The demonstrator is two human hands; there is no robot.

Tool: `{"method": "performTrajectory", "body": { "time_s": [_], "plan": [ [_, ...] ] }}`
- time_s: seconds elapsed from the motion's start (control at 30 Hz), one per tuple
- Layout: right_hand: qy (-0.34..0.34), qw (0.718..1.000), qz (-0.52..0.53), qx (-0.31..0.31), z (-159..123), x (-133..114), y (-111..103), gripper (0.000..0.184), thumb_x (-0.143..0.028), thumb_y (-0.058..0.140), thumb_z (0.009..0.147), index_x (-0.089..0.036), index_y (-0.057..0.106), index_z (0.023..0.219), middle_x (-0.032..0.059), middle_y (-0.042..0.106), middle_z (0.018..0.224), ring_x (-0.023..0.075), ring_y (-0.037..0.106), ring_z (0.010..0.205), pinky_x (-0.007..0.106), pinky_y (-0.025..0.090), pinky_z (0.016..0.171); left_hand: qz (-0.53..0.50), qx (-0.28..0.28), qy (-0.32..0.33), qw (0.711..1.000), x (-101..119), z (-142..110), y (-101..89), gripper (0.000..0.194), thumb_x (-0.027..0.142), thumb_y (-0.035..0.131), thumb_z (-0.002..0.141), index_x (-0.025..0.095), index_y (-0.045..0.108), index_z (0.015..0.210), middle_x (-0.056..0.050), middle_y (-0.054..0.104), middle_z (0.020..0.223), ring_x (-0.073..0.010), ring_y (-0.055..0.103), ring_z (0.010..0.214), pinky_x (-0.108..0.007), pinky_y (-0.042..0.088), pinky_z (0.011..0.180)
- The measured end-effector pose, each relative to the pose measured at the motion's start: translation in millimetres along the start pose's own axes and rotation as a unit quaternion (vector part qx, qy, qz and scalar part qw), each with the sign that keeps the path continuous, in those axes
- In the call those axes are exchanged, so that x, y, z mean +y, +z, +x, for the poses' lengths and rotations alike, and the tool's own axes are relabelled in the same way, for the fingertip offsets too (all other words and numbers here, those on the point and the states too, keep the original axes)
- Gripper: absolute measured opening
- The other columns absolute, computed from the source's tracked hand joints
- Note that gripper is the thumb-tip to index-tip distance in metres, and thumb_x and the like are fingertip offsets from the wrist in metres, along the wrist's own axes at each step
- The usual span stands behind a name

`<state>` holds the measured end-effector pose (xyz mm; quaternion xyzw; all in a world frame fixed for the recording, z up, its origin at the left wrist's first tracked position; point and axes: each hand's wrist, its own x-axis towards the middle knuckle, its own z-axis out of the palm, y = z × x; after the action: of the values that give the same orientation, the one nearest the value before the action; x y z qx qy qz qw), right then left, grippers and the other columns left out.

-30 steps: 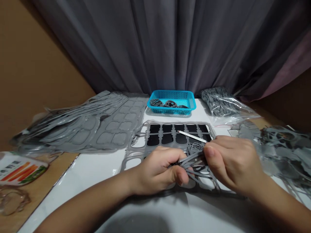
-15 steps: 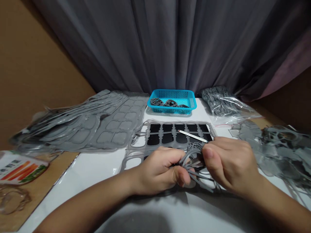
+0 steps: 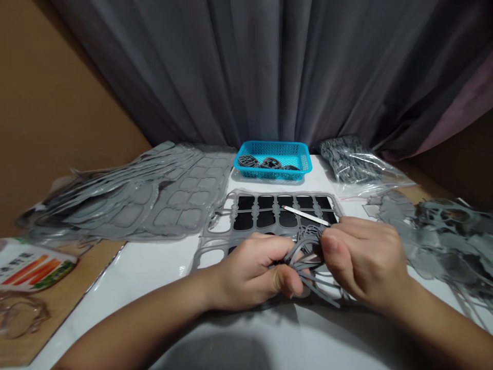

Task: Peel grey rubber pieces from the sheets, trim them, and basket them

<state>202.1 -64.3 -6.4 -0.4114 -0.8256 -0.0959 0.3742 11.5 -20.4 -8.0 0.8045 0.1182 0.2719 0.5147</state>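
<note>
My left hand (image 3: 265,272) is closed, thumb and fingers pinching a bundle of thin grey rubbery strips (image 3: 321,293) that fan out towards the right. Opposite it, my right hand (image 3: 365,259) forms a fist close by, at the strips' other side. From the top of that fist a slim white stick (image 3: 306,215) with a reddish tip points away to the left. A shiny surface shows between the hands, too covered to identify. Beneath both hands lies a grey moulded sheet (image 3: 227,239) with rounded cut-outs, some over black panels (image 3: 265,220).
Behind the sheet stands a blue basket (image 3: 272,173) with several grey looped pieces inside. Stacked grey sheets (image 3: 185,205) lie left, a clear bag (image 3: 350,159) of grey pieces back right. Grey scraps (image 3: 442,236) cover the right side; a printed packet (image 3: 34,264) is far left.
The hands stay almost in place. Between them the grey strips and the shiny surface have shifted slightly.
</note>
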Motion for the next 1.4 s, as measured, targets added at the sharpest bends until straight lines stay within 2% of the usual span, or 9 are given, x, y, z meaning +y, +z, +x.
{"method": "performTrajectory", "body": {
  "time_s": [0.3,0.57,0.7,0.83,0.9,0.97,1.1,1.27,1.4],
  "plan": [
    [0.036,0.994,0.106,0.009,-1,8,-9,0.032,-0.012,0.032,0.091,-0.02,0.039,0.062,-0.0019,0.038,0.049,0.0105,0.035,0.043,0.028,0.026,0.047,-0.036,0.033,-0.044,0.998,3,-3,1.6,0.044,0.052,0.051,0.085,0.011,0.054,0.069,0.0,0.053,0.058,-0.0075,0.047,0.052,-0.015,0.037,0.049],
    [0.01,0.996,0.091,-0.008,1,13,-15,0.031,-0.015,0.032,0.093,-0.019,0.04,0.063,-0.0022,0.039,0.049,0.0103,0.033,0.043,0.029,0.024,0.047,-0.045,0.053,-0.041,0.997,3,-4,1.9,0.044,0.052,0.052,0.085,0.011,0.055,0.07,-0.001,0.055,0.059,-0.0094,0.05,0.054,-0.018,0.039,0.051],
    [0.07,0.979,0.189,-0.017,0,8,-16,0.042,-0.034,0.02,0.099,-0.019,0.035,0.062,-0.0028,0.035,0.053,0.0097,0.032,0.047,0.027,0.026,0.048,0.042,0.045,-0.014,0.998,2,-2,-0.3,0.047,0.055,0.046,0.086,0.011,0.056,0.07,-0.001,0.055,0.061,-0.0089,0.049,0.056,-0.017,0.038,0.053],
    [0.175,0.948,0.261,-0.056,3,1,-9,0.05,-0.069,0.035,0.082,-0.02,0.035,0.069,-0.0025,0.036,0.068,0.0113,0.035,0.059,0.025,0.029,0.05,0.16,0.007,0.006,0.987,-2,1,0.3,0.048,0.051,0.039,0.092,0.011,0.055,0.07,0.0,0.053,0.062,-0.0088,0.046,0.057,-0.018,0.035,0.053],
    [0.211,0.932,0.275,-0.103,6,5,-3,0.044,-0.061,0.055,0.077,-0.021,0.036,0.075,-0.0022,0.037,0.074,0.0117,0.036,0.063,0.025,0.032,0.053,0.183,0.001,0.015,0.983,-5,1,1.1,0.046,0.047,0.039,0.093,0.012,0.054,0.068,0.0,0.051,0.06,-0.0089,0.045,0.056,-0.018,0.034,0.052],
    [0.235,0.916,0.297,-0.133,9,15,3,0.032,-0.04,0.062,0.079,-0.022,0.035,0.077,-0.0028,0.035,0.075,0.0114,0.035,0.064,0.025,0.034,0.055,0.183,0.004,0.016,0.983,-8,0,1.2,0.042,0.044,0.042,0.093,0.012,0.055,0.069,0.0,0.052,0.06,-0.0087,0.046,0.055,-0.017,0.034,0.051],
    [0.249,0.922,0.294,-0.028,10,40,8,0.027,-0.013,0.056,0.075,-0.022,0.03,0.074,-0.0025,0.034,0.075,0.0118,0.034,0.066,0.025,0.033,0.057,0.141,0.01,0.018,0.99,-10,0,-0.9,0.032,0.037,0.046,0.093,0.012,0.058,0.078,-0.001,0.06,0.067,-0.008,0.052,0.059,-0.015,0.038,0.055],
    [0.236,0.884,0.402,-0.023,8,36,3,0.027,-0.02,0.053,0.084,-0.023,0.028,0.074,-0.0035,0.038,0.072,0.01,0.035,0.062,0.023,0.033,0.053,0.129,0.028,0.025,0.991,-7,0,-2.7,0.039,0.044,0.046,0.091,0.01,0.058,0.076,-0.001,0.058,0.066,-0.008,0.051,0.059,-0.016,0.038,0.055],
    [0.185,0.899,0.389,-0.084,3,25,-3,0.031,-0.038,0.049,0.089,-0.02,0.033,0.068,-0.0053,0.031,0.062,0.0091,0.028,0.055,0.024,0.024,0.048,0.129,0.01,0.03,0.991,-7,-1,-2.7,0.043,0.048,0.043,0.091,0.01,0.058,0.076,-0.002,0.058,0.067,-0.0091,0.053,0.06,-0.017,0.039,0.056]
  ]
}}
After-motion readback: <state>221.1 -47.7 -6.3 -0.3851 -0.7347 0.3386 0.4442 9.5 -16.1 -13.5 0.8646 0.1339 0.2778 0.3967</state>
